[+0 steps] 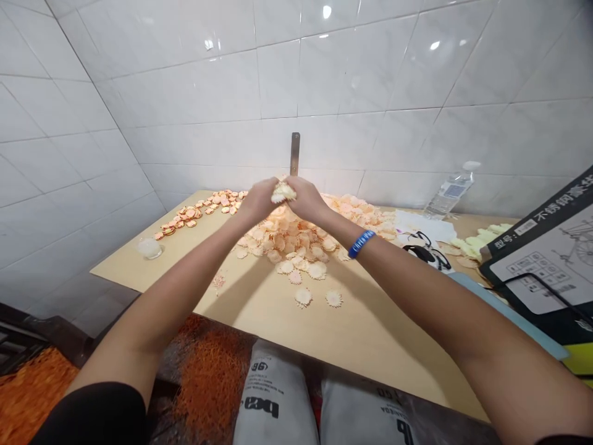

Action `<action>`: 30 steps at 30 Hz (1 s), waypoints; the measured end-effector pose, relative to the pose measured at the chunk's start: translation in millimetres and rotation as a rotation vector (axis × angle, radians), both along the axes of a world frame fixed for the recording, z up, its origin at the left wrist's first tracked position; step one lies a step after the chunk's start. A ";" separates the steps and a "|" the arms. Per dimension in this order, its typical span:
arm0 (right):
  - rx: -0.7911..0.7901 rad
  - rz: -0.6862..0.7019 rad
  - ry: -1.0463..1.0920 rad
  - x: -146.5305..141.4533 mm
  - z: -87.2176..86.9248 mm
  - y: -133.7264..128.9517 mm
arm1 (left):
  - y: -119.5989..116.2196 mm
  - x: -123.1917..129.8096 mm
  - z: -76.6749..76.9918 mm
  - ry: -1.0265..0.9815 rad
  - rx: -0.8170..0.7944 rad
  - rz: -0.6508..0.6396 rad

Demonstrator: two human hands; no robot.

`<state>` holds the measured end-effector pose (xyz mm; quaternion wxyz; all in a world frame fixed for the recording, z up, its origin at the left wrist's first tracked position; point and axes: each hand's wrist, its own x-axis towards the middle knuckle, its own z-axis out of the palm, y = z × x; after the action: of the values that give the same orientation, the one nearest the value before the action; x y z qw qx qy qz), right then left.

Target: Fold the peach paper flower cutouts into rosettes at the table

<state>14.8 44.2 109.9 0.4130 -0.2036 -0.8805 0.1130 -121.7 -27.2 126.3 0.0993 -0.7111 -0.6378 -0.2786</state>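
Note:
Both arms reach forward over a heap of pale, flower-shaped pieces (296, 238) on the wooden table (259, 315). My left hand (259, 199) is closed on a small cluster of cream pieces (283, 191). From the other side, my right hand (303, 196) grips the same cluster, and the two hands almost meet above the heap. A metal strip (295, 153) stands upright behind them against the wall. Two single pieces (303, 298) lie on the near side of the heap.
Reddish pieces (188, 215) and a translucent lump (149, 248) are on the left. On the right are a plastic bottle (451, 190), black-rimmed glasses (426, 254) and a large box (551, 259). Sacks (275, 395) and orange scraps (213, 371) lie below the table edge.

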 end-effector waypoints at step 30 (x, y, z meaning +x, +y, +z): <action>-0.018 0.120 -0.843 100.5 -117.6 -68.8 | -67.4 -91.2 -84.4 -0.104 -0.161 0.443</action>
<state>115.2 -24.6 -7.7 0.0077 -0.1841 -0.9815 0.0512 -212.9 -94.6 41.8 0.0679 -0.5444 -0.8025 -0.2345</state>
